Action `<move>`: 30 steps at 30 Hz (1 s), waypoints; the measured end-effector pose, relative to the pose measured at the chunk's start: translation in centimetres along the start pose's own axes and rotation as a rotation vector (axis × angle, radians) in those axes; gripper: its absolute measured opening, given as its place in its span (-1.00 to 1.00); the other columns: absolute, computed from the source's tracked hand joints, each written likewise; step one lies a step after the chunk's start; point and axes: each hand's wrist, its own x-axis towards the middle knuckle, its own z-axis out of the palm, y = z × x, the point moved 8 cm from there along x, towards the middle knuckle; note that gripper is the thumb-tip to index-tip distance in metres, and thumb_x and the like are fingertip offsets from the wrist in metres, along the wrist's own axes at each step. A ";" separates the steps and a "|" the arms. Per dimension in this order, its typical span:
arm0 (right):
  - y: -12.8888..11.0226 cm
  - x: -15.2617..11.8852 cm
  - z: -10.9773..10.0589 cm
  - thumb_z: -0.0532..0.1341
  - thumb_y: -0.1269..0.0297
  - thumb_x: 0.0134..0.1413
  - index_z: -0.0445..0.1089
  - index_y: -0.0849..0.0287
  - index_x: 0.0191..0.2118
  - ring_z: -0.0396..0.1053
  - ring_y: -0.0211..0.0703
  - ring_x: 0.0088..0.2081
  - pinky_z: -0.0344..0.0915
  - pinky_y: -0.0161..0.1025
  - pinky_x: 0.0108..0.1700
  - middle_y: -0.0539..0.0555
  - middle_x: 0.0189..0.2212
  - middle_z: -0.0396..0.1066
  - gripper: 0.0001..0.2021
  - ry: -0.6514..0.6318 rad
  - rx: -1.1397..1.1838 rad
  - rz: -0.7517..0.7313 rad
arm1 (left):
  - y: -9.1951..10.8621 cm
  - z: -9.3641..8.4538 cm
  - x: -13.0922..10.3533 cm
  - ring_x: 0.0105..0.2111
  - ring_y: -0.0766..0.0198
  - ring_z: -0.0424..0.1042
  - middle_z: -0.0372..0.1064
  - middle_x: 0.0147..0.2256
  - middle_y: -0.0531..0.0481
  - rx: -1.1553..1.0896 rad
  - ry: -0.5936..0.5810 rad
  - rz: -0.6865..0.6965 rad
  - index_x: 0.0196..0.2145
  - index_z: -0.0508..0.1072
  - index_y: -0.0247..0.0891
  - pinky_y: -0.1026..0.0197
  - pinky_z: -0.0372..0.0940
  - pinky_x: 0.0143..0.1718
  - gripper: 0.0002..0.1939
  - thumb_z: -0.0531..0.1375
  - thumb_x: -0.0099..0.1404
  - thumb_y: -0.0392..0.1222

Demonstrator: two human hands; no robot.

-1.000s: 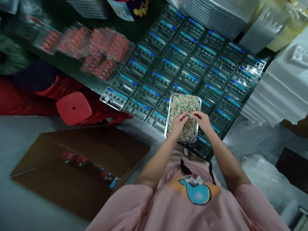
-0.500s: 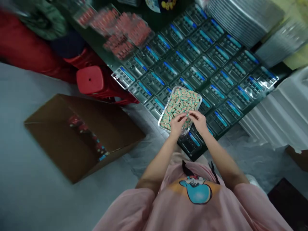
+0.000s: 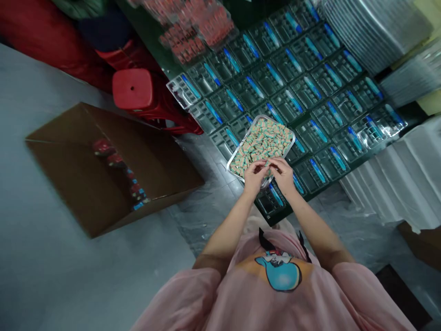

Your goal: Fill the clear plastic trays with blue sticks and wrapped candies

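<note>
In the head view, a shallow clear tray (image 3: 293, 139) full of small peach-and-green pieces (image 3: 267, 138), which look like little erasers, lies across rows of clear blister packs (image 3: 237, 85). My left hand (image 3: 254, 177) is over the tray's near edge, thumb and fingers pinched together. Close against it, my right hand (image 3: 283, 174) is pinched too, its fingertips meeting those of the left. One small piece (image 3: 267, 163) shows between the fingertips. Which hand bears more of it is hard to see. Each blister pack around the tray has a blue pen (image 3: 255, 87) in it.
Filled packs of red items (image 3: 215, 23) lie at the table's far left. Stacked clear trays (image 3: 375, 32) stand at the far right. Left of the table are a red stool (image 3: 132, 88) and an open cardboard box (image 3: 113, 184). White sheeting (image 3: 396, 170) hangs on the right.
The camera view has shifted, so the table, box and stool sit somewhat differently in the picture. Both hands stay pinched together over the tray, with the fingers slightly moved.
</note>
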 end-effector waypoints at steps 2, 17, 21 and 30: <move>0.5 0.2 -0.1 0.18 0.22 0.18 0.49 0.03 -0.05 0.40 -0.13 -0.02 0.34 -0.13 0.09 0.08 -0.09 0.47 -0.75 -0.006 -0.008 0.032 | -0.4 -0.4 0.4 -0.27 0.30 0.44 0.50 -0.26 0.00 0.006 0.019 -0.025 -0.36 0.51 -0.22 0.21 0.32 -0.14 -0.74 0.41 -0.02 -0.11; 6.0 5.0 -1.5 0.19 0.33 0.14 0.49 0.15 -0.27 0.33 -0.04 -0.20 0.29 -0.11 -0.06 0.15 -0.30 0.39 -0.87 -0.058 -0.583 0.062 | -1.5 -2.8 2.4 -0.38 0.38 0.41 0.46 -0.40 0.08 -0.062 0.095 -0.161 -0.34 0.50 -0.24 0.27 0.31 -0.23 -0.67 0.42 -0.06 -0.08; 5.5 4.8 -1.7 0.19 0.30 0.13 0.43 0.14 -0.39 0.33 -0.10 -0.25 0.29 -0.16 -0.11 0.10 -0.35 0.38 -0.89 -0.037 -0.519 0.062 | -1.7 -1.7 2.7 -0.40 0.36 0.42 0.48 -0.40 0.06 -0.060 0.011 -0.190 -0.33 0.53 -0.23 0.26 0.33 -0.25 -0.65 0.43 -0.08 -0.05; 5.0 4.0 -0.4 0.31 0.06 -0.02 0.44 0.15 -0.32 0.42 -0.21 -0.30 0.38 -0.22 -0.16 0.00 -0.35 0.48 -0.74 -0.093 0.122 0.325 | -1.6 0.9 2.9 -0.18 0.19 0.49 0.53 -0.15 -0.06 -0.175 -0.143 -0.233 -0.41 0.54 -0.22 0.11 0.36 -0.10 -0.68 0.45 -0.10 -0.04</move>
